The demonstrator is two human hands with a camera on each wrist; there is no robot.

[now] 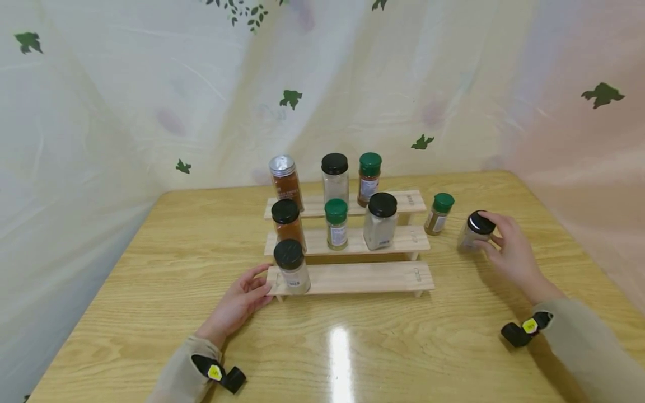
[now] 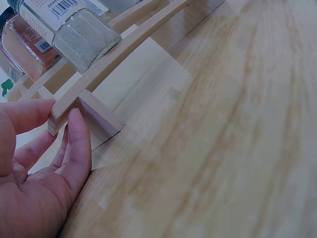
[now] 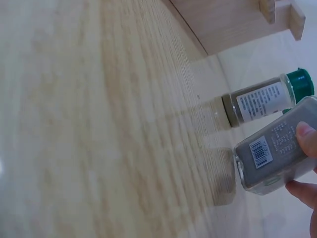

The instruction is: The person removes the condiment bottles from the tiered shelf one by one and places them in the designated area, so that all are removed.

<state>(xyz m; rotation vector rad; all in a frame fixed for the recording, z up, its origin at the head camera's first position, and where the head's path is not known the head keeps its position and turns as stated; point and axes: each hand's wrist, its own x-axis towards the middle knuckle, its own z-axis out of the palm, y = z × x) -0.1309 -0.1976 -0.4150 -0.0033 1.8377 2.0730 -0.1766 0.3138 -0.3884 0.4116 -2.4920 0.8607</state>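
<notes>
My right hand [image 1: 514, 260] holds a black-lidded spice jar [image 1: 467, 239] at the right of the table, fingers and thumb around its upper part. In the right wrist view this jar [image 3: 272, 148] shows a barcode, and its shadow falls on the wood below it. A green-lidded spice jar [image 1: 439, 215] stands just left of it. With thumb and fingers, my left hand [image 1: 241, 305] pinches the left end of the lowest step of a three-step wooden spice rack [image 1: 363, 278]. A black-lidded jar [image 1: 294, 271] stands on that step near the hand.
On the middle step are an orange-filled jar [image 1: 288, 224], a green-lidded jar [image 1: 336, 226] and a square black-lidded jar [image 1: 381, 224]. The top step holds a silver-lidded jar [image 1: 286, 183], a black-lidded jar [image 1: 335, 179] and a green-lidded jar [image 1: 369, 182]. A patterned curtain [image 1: 227, 112] hangs behind the table.
</notes>
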